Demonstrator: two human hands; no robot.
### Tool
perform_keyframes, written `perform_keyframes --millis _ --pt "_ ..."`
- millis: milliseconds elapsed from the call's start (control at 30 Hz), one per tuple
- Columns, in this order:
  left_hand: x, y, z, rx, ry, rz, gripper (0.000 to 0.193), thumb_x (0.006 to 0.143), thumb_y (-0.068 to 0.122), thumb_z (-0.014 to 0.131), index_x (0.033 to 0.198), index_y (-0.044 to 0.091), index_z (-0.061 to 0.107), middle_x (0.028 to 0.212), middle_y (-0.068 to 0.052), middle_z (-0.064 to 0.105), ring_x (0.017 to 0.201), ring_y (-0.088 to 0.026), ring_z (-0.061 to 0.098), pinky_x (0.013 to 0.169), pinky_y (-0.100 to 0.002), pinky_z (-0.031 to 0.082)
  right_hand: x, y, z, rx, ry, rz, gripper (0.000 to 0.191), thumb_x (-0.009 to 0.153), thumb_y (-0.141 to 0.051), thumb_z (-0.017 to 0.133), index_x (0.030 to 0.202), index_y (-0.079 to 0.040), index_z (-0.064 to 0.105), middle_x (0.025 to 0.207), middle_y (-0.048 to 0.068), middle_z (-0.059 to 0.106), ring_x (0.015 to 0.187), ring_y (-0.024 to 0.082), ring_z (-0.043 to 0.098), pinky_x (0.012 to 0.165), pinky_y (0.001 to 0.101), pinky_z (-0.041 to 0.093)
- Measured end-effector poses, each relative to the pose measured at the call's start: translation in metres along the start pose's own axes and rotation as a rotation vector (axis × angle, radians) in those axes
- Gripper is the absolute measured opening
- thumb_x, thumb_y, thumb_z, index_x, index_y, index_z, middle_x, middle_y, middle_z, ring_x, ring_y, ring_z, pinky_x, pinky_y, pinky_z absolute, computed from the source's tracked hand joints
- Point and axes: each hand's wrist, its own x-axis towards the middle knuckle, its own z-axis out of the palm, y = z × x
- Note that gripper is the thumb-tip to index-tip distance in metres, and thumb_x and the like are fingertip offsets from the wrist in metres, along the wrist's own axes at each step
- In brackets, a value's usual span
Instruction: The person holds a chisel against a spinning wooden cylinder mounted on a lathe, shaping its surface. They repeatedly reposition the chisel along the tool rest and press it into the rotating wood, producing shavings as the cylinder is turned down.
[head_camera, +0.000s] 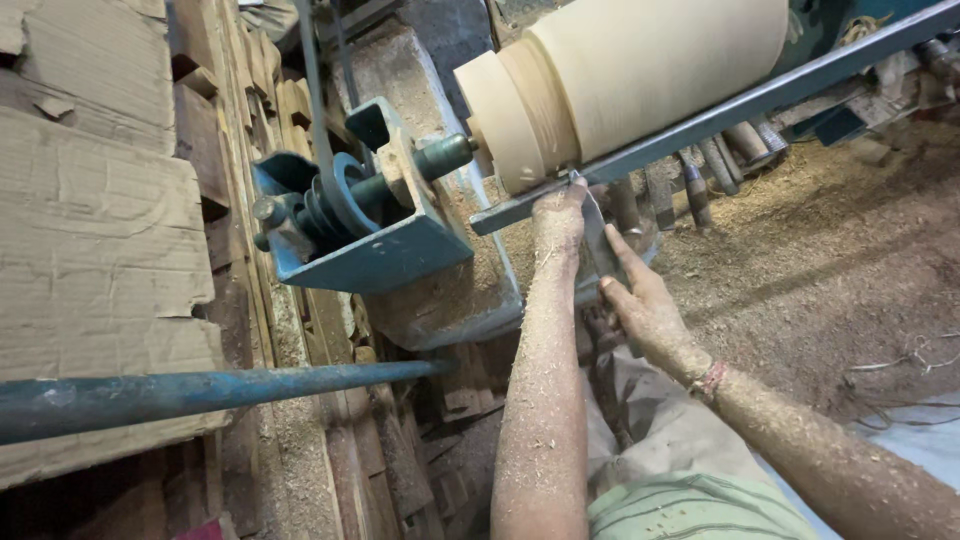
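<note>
**Both hands on a flat blade at the lathe's tool rest**

Wooden cylinder (640, 75), pale and smooth, sits mounted on the lathe, running from the blue headstock bracket (375, 240) toward the upper right. A stepped, narrower section shows at its left end, by the spindle (445, 155).

Metal rest bar (720, 115) runs diagonally just below the cylinder, lower left to upper right.

Left hand (560, 215): clenched around the top of a flat metal blade (595, 235), pressed up against the left end of the rest bar, right under the stepped end of the cylinder. Blade tip is at the bar's edge; contact with the wood cannot be told.

Right hand (645, 305): just below and right of the left, fingers wrapped on the blade's lower part. Red thread band on the wrist.

Both forearms are coated in sawdust.

Drive belt (315, 110) loops over the stepped pulley (335, 200) in the bracket. Blue pipe (200, 390) crosses lower left over cardboard sheets (90, 230). Sawdust-covered floor (840, 250) at right.
</note>
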Motion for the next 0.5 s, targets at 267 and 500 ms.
perform_keyframes --millis 267,500 --pt "0.011 -0.007 0.002 -0.171 -0.06 0.037 0.023 0.098 0.019 0.065 0.101 -0.001 0.074 0.089 -0.012 0.078 0.075 -0.017 0.071 0.069 -0.032 0.055 -0.005 -0.005 0.028 0.116 0.1 0.027 0.078 0.095 -0.001 0.055 0.165 -0.027 0.033 0.096 0.003 0.059 0.062 0.007 0.046 0.054 0.0243 0.045" --pt "0.015 -0.008 0.003 -0.114 -0.042 0.031 0.026 0.098 0.019 0.066 0.098 -0.004 0.077 0.086 -0.011 0.078 0.069 -0.016 0.067 0.064 -0.032 0.051 -0.009 -0.024 0.044 0.075 0.176 0.075 0.075 0.095 -0.002 0.053 0.162 -0.027 0.031 0.089 0.004 0.061 0.058 0.009 0.049 0.053 0.0276 0.047"
